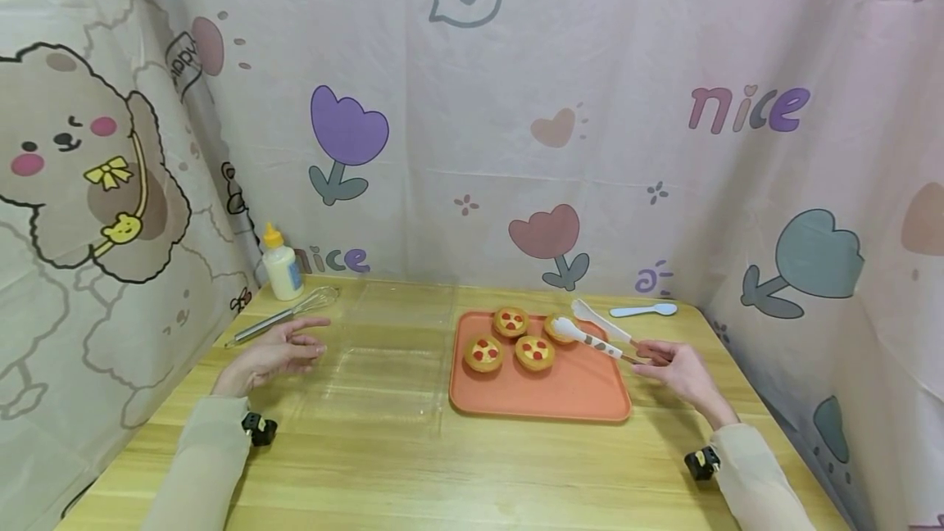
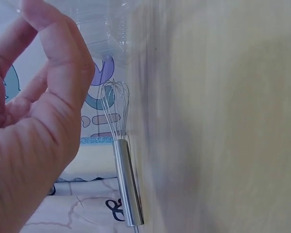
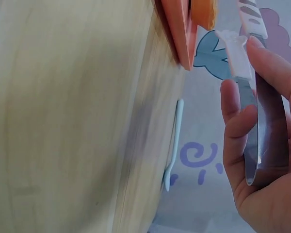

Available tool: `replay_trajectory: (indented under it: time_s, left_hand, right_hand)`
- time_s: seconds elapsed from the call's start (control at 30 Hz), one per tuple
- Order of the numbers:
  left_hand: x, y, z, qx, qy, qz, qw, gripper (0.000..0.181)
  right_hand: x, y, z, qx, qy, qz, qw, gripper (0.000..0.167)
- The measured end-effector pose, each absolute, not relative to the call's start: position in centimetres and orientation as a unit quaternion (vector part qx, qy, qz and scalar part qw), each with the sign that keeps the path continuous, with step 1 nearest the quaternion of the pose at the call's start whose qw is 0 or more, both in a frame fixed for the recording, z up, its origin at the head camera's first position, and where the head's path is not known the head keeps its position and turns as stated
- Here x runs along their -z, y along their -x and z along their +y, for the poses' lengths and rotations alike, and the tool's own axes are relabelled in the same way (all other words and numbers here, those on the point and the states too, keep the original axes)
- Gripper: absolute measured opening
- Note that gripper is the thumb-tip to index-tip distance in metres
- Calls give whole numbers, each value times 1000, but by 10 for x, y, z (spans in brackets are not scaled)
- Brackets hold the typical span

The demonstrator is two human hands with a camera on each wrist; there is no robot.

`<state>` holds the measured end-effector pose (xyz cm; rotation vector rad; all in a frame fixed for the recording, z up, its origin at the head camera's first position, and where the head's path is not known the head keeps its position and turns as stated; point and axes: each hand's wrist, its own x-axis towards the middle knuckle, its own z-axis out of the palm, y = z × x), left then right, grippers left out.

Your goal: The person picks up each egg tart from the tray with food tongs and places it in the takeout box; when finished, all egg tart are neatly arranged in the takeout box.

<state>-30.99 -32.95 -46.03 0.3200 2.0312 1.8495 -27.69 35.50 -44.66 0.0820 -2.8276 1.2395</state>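
My right hand grips metal tongs with white tips, its fingers and thumb curled round the metal arms in the right wrist view. The parted tips reach over the right side of an orange tray, one of them overlapping a small tart. Several more tarts topped with red pieces sit on the tray. My left hand holds nothing, its fingers loosely bent, between a whisk and a clear plastic container. The whisk shows beside that hand in the left wrist view.
A white bottle with a yellow cap stands at the back left corner. Behind the tray, a pale blue spoon lies near the table's back right edge. A patterned curtain hangs behind the wooden table.
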Motion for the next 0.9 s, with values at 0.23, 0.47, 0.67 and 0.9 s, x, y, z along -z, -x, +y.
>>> replay_trajectory:
  time_s: [0.23,0.47,0.67,0.9]
  left_hand:
    - [462,310,-330,-654,-117,724,185,53]
    - [462,309,-330,-653,-119,725,184,61]
    - [460,309,-330,-659,-125,716,194,65]
    - [458,309,-332,-652,-141,718,198,67]
  right_hand:
    - [446,280,354,-375,-25,-926,17,56]
    - [448,283,352,-368,-40,-929,16,55]
    - [451,286,352,-367,-42,-929,12,55]
    - [452,287,351,-364,-41,-930,17,54]
